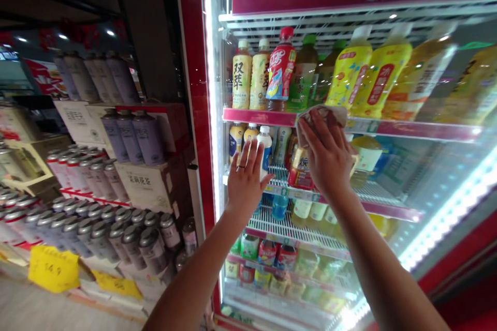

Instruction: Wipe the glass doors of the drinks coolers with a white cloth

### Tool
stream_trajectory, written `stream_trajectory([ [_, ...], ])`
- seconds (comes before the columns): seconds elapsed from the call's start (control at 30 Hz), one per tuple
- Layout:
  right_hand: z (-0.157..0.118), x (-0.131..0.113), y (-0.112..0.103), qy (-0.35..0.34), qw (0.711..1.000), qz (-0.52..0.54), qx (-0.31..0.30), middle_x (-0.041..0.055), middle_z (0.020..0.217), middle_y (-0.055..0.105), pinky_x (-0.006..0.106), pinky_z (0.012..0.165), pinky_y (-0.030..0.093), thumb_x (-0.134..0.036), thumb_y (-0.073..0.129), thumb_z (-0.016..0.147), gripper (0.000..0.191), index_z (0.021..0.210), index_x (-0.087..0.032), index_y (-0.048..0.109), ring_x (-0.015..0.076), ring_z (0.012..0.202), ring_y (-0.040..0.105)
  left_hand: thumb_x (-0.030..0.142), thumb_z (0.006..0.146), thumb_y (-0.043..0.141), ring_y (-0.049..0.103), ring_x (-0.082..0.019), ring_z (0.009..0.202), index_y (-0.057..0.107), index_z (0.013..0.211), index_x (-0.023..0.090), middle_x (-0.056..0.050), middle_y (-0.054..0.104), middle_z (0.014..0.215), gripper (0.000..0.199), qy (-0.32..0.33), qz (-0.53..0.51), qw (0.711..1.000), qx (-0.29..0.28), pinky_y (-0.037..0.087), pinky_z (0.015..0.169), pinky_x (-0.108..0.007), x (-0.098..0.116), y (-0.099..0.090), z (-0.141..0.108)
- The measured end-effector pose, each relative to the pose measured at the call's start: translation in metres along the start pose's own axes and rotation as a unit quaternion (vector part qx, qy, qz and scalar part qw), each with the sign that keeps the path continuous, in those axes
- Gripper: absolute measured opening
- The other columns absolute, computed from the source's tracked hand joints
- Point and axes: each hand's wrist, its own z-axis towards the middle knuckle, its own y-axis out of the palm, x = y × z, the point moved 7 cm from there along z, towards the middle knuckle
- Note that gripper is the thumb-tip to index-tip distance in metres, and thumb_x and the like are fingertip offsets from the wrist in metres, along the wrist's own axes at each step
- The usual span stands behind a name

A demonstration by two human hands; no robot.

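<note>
My left hand [247,176] is spread flat against the glass door of a drinks cooler, with a ring on one finger and nothing held. Its fingertips lie in front of a white-capped bottle [264,138] on the second visible shelf. Up and to the right, my right hand [326,147] presses a pale cloth [337,114] to the glass, fingers stretched over it. The cloth overlaps the pink front strip [256,116] of the upper shelf. Behind the glass stand a red-capped bottle [281,64] and yellow-labelled bottles [349,70].
The cooler's red frame [200,93] rises left of my hands, beside a bright light strip. Further left, stacked boxes [142,183] and rows of silver-lidded cans [149,248] fill a display with yellow price signs [53,269]. Lower cooler shelves hold more drinks.
</note>
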Motion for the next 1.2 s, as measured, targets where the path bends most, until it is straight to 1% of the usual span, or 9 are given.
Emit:
stream_trajectory([
  [0.07,0.003,-0.007,0.006,-0.013,1.0,0.015,-0.015,0.0049,0.169,0.052,0.061,0.122,0.051,-0.006,0.052,0.106,0.084,0.174,-0.04,0.017,0.0348,0.157,0.049,0.053,0.109,0.051,0.024,-0.033,0.169,-0.022,0.17,0.014,-0.017,0.024,0.181,0.103,-0.007,0.003,1.0,-0.001,0.032,0.136,-0.056,0.002,-0.002,0.0],
  [0.17,-0.009,-0.012,0.008,-0.044,0.997,0.033,-0.047,0.0036,0.168,0.052,0.058,0.123,0.052,-0.005,0.053,0.106,0.089,0.174,-0.041,0.01,0.032,0.155,0.052,0.051,0.11,0.051,0.025,-0.033,0.169,-0.022,0.17,0.015,-0.017,0.025,0.181,0.101,-0.022,0.005,1.0,0.006,0.032,0.136,-0.055,0.005,-0.004,-0.001],
  [0.33,-0.034,0.001,-0.001,-0.056,0.996,0.02,-0.069,0.0038,0.169,0.052,0.056,0.119,0.055,-0.005,0.059,0.103,0.091,0.174,-0.041,0.015,0.0322,0.152,0.056,0.049,0.112,0.047,0.025,-0.033,0.169,-0.018,0.172,0.016,-0.014,0.026,0.182,0.094,-0.03,0.017,0.999,0.023,0.035,0.135,-0.052,0.017,-0.006,-0.002],
  [0.5,-0.016,0.003,-0.002,-0.016,0.999,0.03,-0.025,0.0031,0.169,0.052,0.057,0.12,0.053,-0.003,0.055,0.102,0.09,0.174,-0.04,0.015,0.0333,0.151,0.056,0.053,0.112,0.045,0.028,-0.03,0.168,-0.012,0.173,0.014,-0.013,0.027,0.182,0.093,0.013,0.013,0.999,0.035,0.04,0.132,-0.047,0.044,-0.001,0.004],
  [0.6,-0.01,-0.005,0.003,-0.023,0.998,0.052,-0.032,0.0021,0.169,0.052,0.057,0.122,0.051,-0.003,0.052,0.104,0.089,0.175,-0.039,0.012,0.0317,0.153,0.054,0.053,0.112,0.045,0.033,-0.031,0.167,-0.013,0.173,0.01,-0.017,0.029,0.181,0.094,0.023,0.012,0.998,0.048,0.042,0.13,-0.047,0.053,0.007,0.007],
  [0.7,-0.02,-0.007,0.002,-0.056,0.995,0.055,-0.06,0.0025,0.168,0.054,0.055,0.123,0.051,-0.005,0.053,0.105,0.088,0.175,-0.039,0.013,0.0306,0.155,0.052,0.049,0.112,0.047,0.034,-0.032,0.166,-0.014,0.172,0.01,-0.018,0.029,0.18,0.094,0.024,0.008,0.998,0.053,0.043,0.129,-0.048,0.054,0.013,0.008],
  [0.83,-0.035,0.007,-0.01,-0.06,0.996,0.018,-0.065,0.0048,0.166,0.055,0.053,0.119,0.055,-0.004,0.058,0.104,0.089,0.175,-0.038,0.016,0.0312,0.152,0.056,0.051,0.111,0.048,0.032,-0.031,0.167,-0.013,0.174,0.013,-0.016,0.029,0.181,0.095,0.023,0.004,0.998,0.055,0.042,0.13,-0.047,0.051,0.014,0.007],
  [1.07,-0.016,0.022,-0.016,-0.001,1.0,0.006,0.001,0.0041,0.169,0.052,0.06,0.121,0.052,-0.003,0.054,0.103,0.089,0.174,-0.043,0.018,0.0353,0.155,0.052,0.047,0.112,0.046,0.03,-0.03,0.167,-0.013,0.173,0.012,-0.015,0.029,0.181,0.091,0.008,-0.004,0.999,0.046,0.041,0.131,-0.048,0.055,0.013,0.007],
  [1.2,-0.023,0.011,-0.008,-0.008,0.999,0.026,-0.032,0.0041,0.169,0.051,0.06,0.123,0.05,-0.004,0.054,0.104,0.09,0.175,-0.042,0.013,0.0345,0.156,0.051,0.044,0.112,0.046,0.028,-0.031,0.168,-0.019,0.172,0.014,-0.014,0.026,0.182,0.093,0.002,-0.017,0.999,0.027,0.038,0.133,-0.049,0.055,0.013,0.007],
])
